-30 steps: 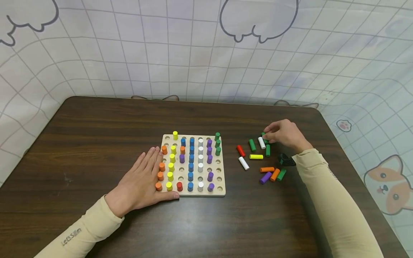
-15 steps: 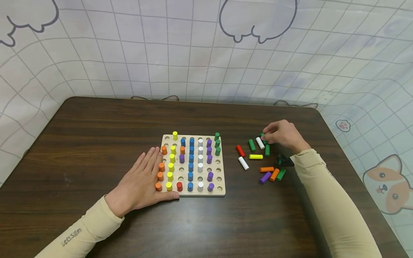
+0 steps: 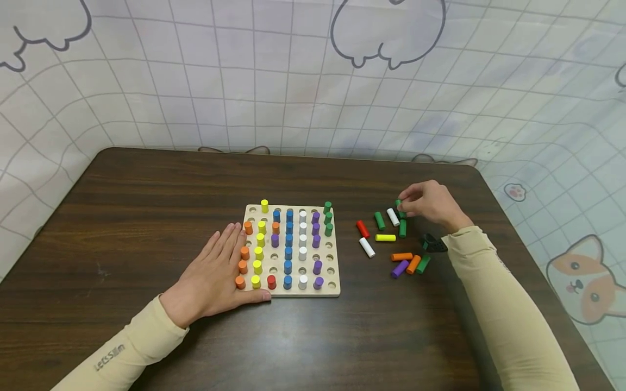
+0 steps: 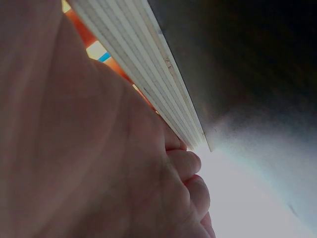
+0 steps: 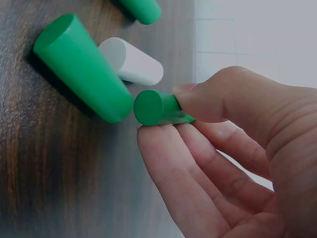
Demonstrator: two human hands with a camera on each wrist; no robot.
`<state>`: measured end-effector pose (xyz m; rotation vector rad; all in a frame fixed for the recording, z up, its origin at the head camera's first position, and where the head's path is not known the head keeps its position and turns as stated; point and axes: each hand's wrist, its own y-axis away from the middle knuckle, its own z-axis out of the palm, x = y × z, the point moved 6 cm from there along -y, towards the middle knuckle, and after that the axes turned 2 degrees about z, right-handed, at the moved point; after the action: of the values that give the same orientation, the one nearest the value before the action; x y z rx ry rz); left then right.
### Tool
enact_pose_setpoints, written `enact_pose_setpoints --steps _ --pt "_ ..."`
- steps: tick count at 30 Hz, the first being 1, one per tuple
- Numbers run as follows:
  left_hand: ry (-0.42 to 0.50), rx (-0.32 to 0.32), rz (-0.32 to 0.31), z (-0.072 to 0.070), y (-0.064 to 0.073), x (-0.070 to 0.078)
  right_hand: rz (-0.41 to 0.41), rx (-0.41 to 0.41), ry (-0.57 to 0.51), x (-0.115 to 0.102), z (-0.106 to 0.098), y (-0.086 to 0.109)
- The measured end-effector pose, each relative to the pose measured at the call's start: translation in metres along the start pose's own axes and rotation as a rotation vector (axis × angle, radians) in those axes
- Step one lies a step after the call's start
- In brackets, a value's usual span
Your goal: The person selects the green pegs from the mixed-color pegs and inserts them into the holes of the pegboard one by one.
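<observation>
My left hand (image 3: 212, 274) lies with straight fingers along the left side of a wooden pegboard (image 3: 335, 290), its thumb at the front edge. In the left wrist view the palm is right at the board's layered edge (image 4: 143, 64). Columns of orange, yellow, blue, white, purple and green pegs stand in the board, with one red peg (image 3: 271, 282) in front. Over at the right, my right hand (image 3: 432, 206) pinches a green peg (image 5: 161, 107) between thumb and fingertips. Another green peg (image 5: 81, 67) and a white peg (image 5: 131, 62) lie close by.
Loose pegs lie on the dark table (image 3: 313, 347) right of the board, among them a red peg (image 3: 362, 228), a yellow peg (image 3: 385, 238) and a purple peg (image 3: 399, 269). A black strap (image 3: 432, 243) shows at the right wrist. A patterned sheet (image 3: 293, 81) hangs behind.
The view has shifted slightly. My right hand stays over the loose pegs with the green peg at its fingertips; the left hand has not moved from the board.
</observation>
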<state>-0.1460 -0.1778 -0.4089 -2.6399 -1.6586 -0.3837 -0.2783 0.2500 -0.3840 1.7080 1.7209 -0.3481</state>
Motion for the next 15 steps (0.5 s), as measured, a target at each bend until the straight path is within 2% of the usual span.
enact_pose_setpoints --steps 6,15 --pt "0.004 -0.011 -0.008 0.001 0.0 -0.002 -0.027 0.028 0.055 -0.006 -0.006 0.007" --pt "0.006 -0.006 0.001 0.0 0.0 0.0 -0.067 0.06 0.075 -0.013 -0.008 0.017"
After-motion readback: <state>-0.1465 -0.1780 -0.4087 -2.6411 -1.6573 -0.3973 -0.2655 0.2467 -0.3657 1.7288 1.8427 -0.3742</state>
